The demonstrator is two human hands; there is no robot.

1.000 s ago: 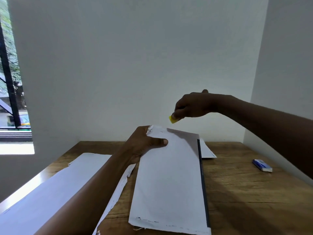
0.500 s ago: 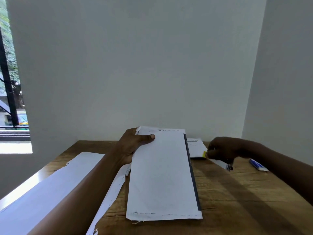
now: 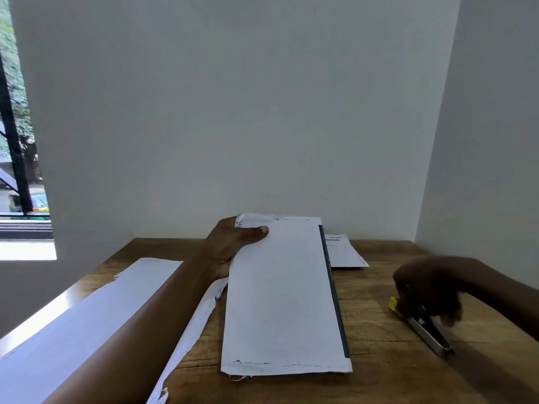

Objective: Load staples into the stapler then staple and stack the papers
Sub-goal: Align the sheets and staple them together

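Wooden table against white walls

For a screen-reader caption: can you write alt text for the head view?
A left hand holds the far corner of a paper stack on a wooden table, while the right hand rests on a stapler at the right. More papers lie to the left.

Head-worn view, forward and down over wooden desk, close.

My worktop is grainy brown wood; the papers matt white; my stapler shiny metal, yellow-tipped.
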